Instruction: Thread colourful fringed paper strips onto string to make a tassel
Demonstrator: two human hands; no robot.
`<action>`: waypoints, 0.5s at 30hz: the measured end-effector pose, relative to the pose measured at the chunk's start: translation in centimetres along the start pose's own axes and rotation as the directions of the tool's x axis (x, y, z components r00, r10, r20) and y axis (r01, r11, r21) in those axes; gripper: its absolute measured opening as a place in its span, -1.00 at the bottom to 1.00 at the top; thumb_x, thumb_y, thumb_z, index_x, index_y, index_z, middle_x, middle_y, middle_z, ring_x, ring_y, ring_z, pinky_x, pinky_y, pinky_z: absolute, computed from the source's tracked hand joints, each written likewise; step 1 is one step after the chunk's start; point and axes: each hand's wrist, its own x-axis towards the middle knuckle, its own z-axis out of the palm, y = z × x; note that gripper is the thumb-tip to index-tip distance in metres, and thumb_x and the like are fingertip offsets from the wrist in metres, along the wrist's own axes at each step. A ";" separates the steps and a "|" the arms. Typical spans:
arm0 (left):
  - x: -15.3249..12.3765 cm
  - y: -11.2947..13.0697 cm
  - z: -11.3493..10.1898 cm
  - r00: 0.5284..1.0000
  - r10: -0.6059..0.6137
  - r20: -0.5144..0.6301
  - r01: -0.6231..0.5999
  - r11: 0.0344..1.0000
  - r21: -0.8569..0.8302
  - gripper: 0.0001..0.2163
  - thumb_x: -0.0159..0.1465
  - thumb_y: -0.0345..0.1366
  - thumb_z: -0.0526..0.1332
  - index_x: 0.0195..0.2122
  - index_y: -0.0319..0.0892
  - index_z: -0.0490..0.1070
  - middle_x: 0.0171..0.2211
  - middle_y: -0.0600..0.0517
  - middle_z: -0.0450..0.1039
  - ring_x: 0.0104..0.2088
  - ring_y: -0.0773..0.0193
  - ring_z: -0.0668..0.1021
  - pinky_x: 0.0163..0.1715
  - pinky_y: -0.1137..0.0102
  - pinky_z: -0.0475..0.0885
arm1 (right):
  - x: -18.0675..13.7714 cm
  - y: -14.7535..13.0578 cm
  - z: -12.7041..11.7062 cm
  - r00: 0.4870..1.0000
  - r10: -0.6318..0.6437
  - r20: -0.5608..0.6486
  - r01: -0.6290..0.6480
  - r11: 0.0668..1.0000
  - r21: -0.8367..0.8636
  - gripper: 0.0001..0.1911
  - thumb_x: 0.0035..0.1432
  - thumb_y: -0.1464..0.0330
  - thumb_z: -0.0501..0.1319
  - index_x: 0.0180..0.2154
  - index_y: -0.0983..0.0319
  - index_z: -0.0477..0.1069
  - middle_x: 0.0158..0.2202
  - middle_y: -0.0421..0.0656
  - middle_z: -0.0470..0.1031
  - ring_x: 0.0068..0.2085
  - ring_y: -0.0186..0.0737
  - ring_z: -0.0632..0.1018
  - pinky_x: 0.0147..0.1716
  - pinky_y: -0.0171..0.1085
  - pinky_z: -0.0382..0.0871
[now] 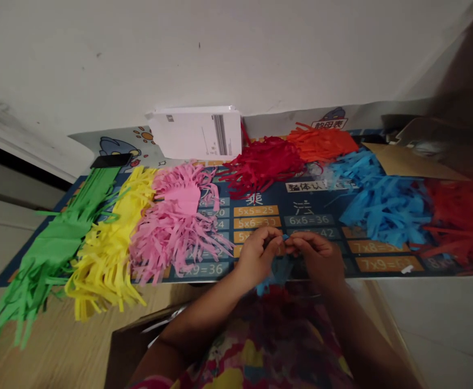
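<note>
Just above the table's front edge, my left hand (260, 251) and my right hand (316, 254) meet, fingertips pinched together. Between them shows a small blue bit of fringed paper (285, 236). Blue strips hang below the hands toward my lap; their full shape is partly hidden and dim. To the left lies pink fringed paper (185, 199), beside yellow fringed paper (117, 229) and green fringed paper (60, 237). Further back sit a red bundle (271, 162) and an orange bundle (321, 143). Right of my hands lies a pile of blue fringed paper (388, 210).
A white box with a barcode (199, 132) leans against the wall. A dark phone (111, 160) lies at the back left. More red fringe (461, 221) and brown card (414, 162) are on the right. The tabletop carries a multiplication chart (256, 212).
</note>
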 end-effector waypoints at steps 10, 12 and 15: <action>-0.1 1.3 -0.4 0.946 0.292 0.140 -0.323 0.828 0.458 -0.81 0.42 -0.29 0.08 -0.26 -0.16 0.46 -0.32 -0.02 0.50 -0.28 0.22 0.52 -0.26 0.36 0.38 | -0.8 1.0 -0.3 0.999 -0.002 -0.036 0.003 1.000 0.015 -0.81 0.09 0.19 0.37 -0.32 0.17 0.60 -0.49 -0.21 0.55 -0.46 -0.27 0.50 -0.41 -0.29 0.39; -0.1 1.6 -0.7 0.931 0.305 0.198 -0.363 0.811 0.459 -0.81 0.43 -0.31 0.09 -0.26 -0.18 0.46 -0.33 -0.01 0.50 -0.28 0.23 0.52 -0.27 0.38 0.38 | -0.8 0.8 -0.5 0.998 -0.059 -0.027 0.058 0.997 -0.047 -0.83 0.09 0.21 0.36 -0.34 0.17 0.60 -0.52 -0.23 0.53 -0.46 -0.26 0.51 -0.41 -0.29 0.40; -0.2 2.0 -1.0 0.924 0.305 0.229 -0.380 0.792 0.478 -0.83 0.42 -0.34 0.11 -0.26 -0.18 0.47 -0.33 -0.01 0.52 -0.28 0.23 0.53 -0.26 0.39 0.40 | -1.0 0.1 -0.8 0.980 -0.197 0.006 0.197 0.973 -0.120 -0.89 0.11 0.26 0.34 -0.38 0.14 0.59 -0.44 -0.21 0.57 -0.38 -0.23 0.55 -0.35 -0.28 0.44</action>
